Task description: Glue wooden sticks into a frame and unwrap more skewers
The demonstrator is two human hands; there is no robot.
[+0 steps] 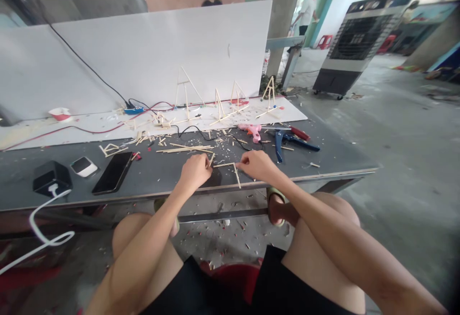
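My left hand (196,171) pinches a thin wooden stick (212,159) at the table's front. My right hand (256,165) has its fingertips on the corner of an L-shaped frame of glued sticks (224,164), which lies flat on the dark grey table (151,174). Between my hands lie loose sticks (185,148) and scattered chips. Upright triangular stick frames (187,92) stand on a white board (108,126) beyond them. A pink glue gun (251,132) lies just past my right hand.
A blue clamp (282,142) and a red-handled tool (298,133) lie on the right of the table. A black phone (113,172) and a black charger (52,177) with a white cable sit at left. A white panel stands behind. A person (307,11) stands beyond, near an air cooler (359,42).
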